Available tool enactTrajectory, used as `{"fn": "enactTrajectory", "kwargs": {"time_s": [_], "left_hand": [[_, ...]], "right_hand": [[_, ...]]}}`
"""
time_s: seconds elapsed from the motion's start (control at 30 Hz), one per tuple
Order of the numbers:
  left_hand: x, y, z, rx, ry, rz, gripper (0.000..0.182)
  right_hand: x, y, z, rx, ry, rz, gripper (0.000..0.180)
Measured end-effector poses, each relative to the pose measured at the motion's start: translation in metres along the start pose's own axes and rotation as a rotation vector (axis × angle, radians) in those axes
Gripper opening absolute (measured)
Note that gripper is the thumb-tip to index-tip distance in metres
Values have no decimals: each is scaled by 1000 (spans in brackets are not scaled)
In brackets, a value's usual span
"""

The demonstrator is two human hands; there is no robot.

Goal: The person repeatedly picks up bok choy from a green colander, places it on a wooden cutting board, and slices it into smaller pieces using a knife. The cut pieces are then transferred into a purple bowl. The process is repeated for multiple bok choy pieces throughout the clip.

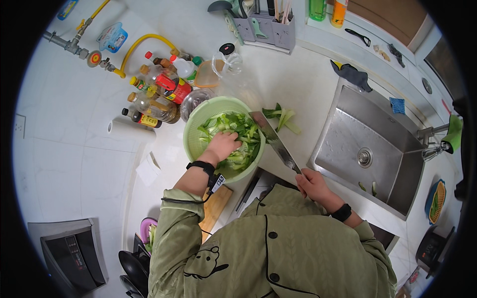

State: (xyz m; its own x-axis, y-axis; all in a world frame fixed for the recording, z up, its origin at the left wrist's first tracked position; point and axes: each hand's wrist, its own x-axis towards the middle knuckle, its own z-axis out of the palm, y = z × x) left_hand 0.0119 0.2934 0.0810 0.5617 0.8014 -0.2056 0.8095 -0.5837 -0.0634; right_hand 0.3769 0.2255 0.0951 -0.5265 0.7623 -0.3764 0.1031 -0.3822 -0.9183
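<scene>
My left hand [223, 146] rests in a light green plastic colander [190, 149], on top of cut leafy greens [238, 124]; its fingertips are partly among the leaves, and whether they grip any cannot be told. The handle of a broad kitchen knife [276, 143] is in my right hand [312, 183], its blade pointing up and left with the tip over the colander's right rim. Behind the blade, pieces of leafy greens [286, 119] lie on the white counter. A wooden cutting board [216, 205] is partly hidden beneath my left forearm.
Sauce and oil bottles [175, 89] crowd the left back, near a paper roll [130, 131] and a clear plastic bag [238, 87]. A steel sink [357, 130] is at right, with a faucet [432, 132]. A utensil holder [264, 31] stands at the back. Dark pans [134, 266] are lower left.
</scene>
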Motion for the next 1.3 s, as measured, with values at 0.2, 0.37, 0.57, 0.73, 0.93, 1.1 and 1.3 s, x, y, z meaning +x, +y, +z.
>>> {"fn": "enactTrajectory", "kwargs": {"time_s": [0.2,0.37,0.57,0.73,0.93,1.1,1.3], "left_hand": [[-6,0,-15,-459,255,-153,12],[-3,-12,-25,-513,95,-285,22],[10,-5,-21,-413,-250,-437,32],[11,0,-12,-506,-203,-415,34],[-6,-11,-22,-1061,-168,-406,32],[-21,-30,-41,-1431,-119,-491,22],[-37,-47,-45,-1378,50,-593,23]], "right_hand": [[-4,0,-8,-7,42,-10,34],[-3,2,-12,-2,76,-13,35],[-4,1,-16,-39,103,-22,38],[-4,3,-17,-36,129,0,38],[-3,5,-18,-57,142,-10,38],[-2,3,-17,-74,149,16,38],[0,-3,-13,-86,131,34,38]]}}
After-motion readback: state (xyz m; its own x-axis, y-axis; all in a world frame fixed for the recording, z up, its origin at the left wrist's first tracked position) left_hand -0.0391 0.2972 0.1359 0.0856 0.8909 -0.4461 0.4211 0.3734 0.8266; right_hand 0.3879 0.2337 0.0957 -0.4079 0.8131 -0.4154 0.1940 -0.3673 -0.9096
